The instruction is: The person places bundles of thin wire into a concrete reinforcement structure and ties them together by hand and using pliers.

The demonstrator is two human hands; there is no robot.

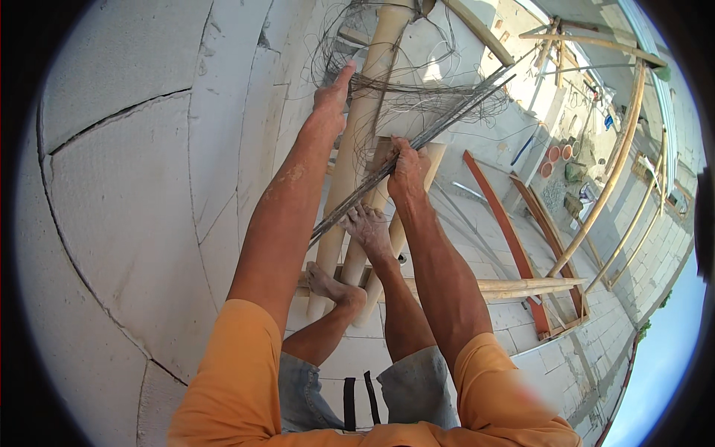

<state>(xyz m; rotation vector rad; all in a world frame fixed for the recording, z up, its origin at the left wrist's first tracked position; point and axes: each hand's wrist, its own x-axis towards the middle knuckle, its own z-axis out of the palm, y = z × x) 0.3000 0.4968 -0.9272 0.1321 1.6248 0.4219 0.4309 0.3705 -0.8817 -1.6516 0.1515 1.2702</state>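
My right hand [408, 170] is closed around a bundle of thin dark steel bars [356, 195], which slants from lower left to upper right. Out ahead, my left hand [333, 98] reaches to a loose tangle of thin wire [424, 93], at least one finger stretched out; its other fingers are partly hidden, and whether it grips a strand is unclear. The tangle loops across a thick bamboo pole [363, 108] and passes behind the bars. My bare, dusty feet [370, 231] rest on the bamboo poles below the bars.
A pale block wall [134, 171] rises close on my left. To the right are reddish-brown metal beams [506, 223], a horizontal bamboo pole [514, 284] and a slanting bamboo pole [614, 179]. Far below on the right lie round reddish pots [553, 153] and a gravel pile [553, 192].
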